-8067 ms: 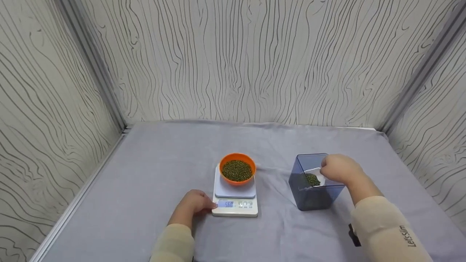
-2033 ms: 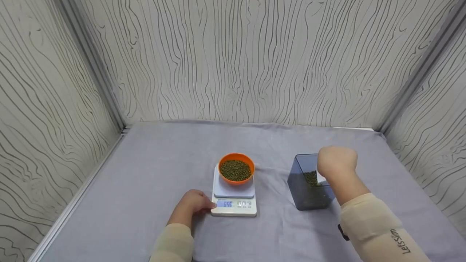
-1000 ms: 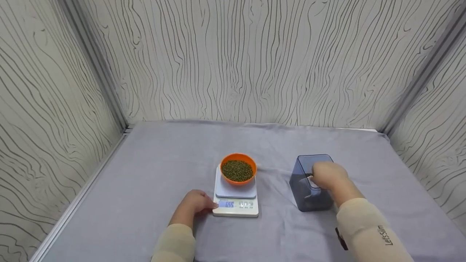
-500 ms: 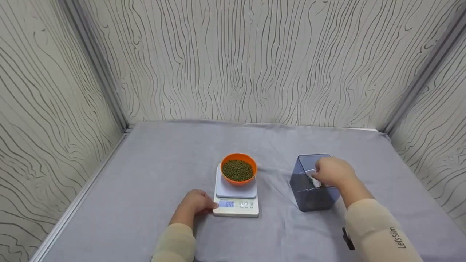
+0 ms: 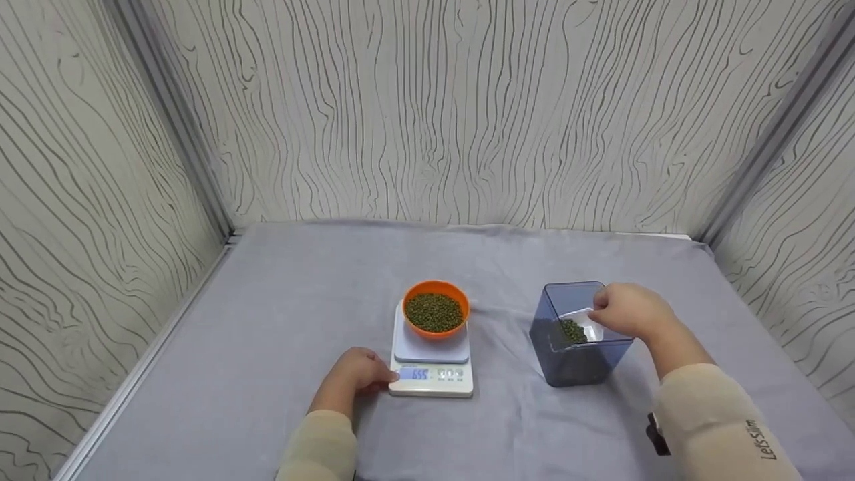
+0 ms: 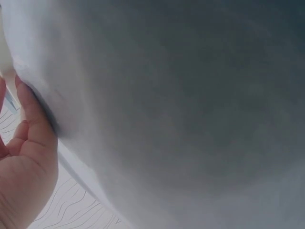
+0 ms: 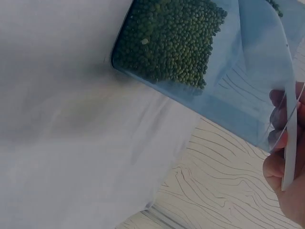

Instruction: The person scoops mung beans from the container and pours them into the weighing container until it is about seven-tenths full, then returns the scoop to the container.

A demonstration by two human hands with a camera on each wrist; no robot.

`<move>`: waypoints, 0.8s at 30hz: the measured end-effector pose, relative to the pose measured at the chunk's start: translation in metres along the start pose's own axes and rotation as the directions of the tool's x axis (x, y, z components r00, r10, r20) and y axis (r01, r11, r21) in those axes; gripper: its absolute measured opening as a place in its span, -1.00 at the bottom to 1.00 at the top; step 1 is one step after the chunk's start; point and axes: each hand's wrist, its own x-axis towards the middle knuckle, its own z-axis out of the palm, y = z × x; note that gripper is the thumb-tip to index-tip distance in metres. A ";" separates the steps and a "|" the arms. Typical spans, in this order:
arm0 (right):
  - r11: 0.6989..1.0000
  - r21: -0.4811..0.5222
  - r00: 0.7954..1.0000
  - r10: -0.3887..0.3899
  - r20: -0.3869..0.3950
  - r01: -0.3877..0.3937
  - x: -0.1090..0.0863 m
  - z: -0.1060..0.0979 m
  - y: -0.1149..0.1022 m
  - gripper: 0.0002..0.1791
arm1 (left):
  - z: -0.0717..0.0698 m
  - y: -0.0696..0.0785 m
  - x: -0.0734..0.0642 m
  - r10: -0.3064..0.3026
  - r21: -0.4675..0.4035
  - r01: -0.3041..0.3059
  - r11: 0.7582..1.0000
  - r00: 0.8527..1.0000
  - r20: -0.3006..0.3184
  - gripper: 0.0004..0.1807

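My left hand [image 5: 357, 371] pinches the left edge of a white kitchen scale [image 5: 434, 387], thumb on top beside the display, which reads 655. On its platform sits an orange bowl [image 5: 435, 286] holding green mung beans [image 5: 434, 312]. With my right hand [image 5: 631, 310] I grip the handle of a white scoop [image 5: 593, 333] inside the mouth of a bluish see-through container [image 5: 551, 357]. A heap of beans lies in the scoop. The right wrist view shows fingers curled round the scoop's handle [image 7: 289, 160] and more beans [image 7: 171, 47] in the container.
Grey cloth [image 5: 300, 287] covers the table, slightly wrinkled between scale and container. Wood-grain patterned panels [image 5: 427, 113] close off the back and both sides, joined by grey metal posts [image 5: 177, 113].
The scale's reading has gone from 560 to 655 since the oldest frame. Over the last second my right hand has moved right and tilted the scoop level, with beans in it. My left hand stays put.
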 end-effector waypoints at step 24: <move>0.991 0.128 0.998 0.035 -0.053 -0.028 -0.017 -0.002 0.016 -0.71 | 0.000 0.002 0.000 -0.028 -0.006 0.028 1.000 0.999 0.016 -0.77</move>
